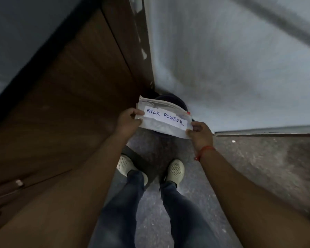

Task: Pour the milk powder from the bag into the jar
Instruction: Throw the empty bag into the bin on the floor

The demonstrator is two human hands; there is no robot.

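A flat, clear plastic bag (164, 120) with a white label reading "MILK POWDER" is held out in front of me, above the floor. My left hand (128, 122) pinches its left edge. My right hand (200, 134), with a red thread around the wrist, pinches its lower right corner. The bag looks nearly flat, and a red mark shows at its upper right corner. No jar is in view.
A dark round bin (175, 102) stands on the floor right behind the bag, in the corner. Brown wooden cabinet doors (70, 104) with metal handles run along the left. A pale wall (231, 59) rises on the right. My feet in light shoes (175, 170) stand on a speckled floor.
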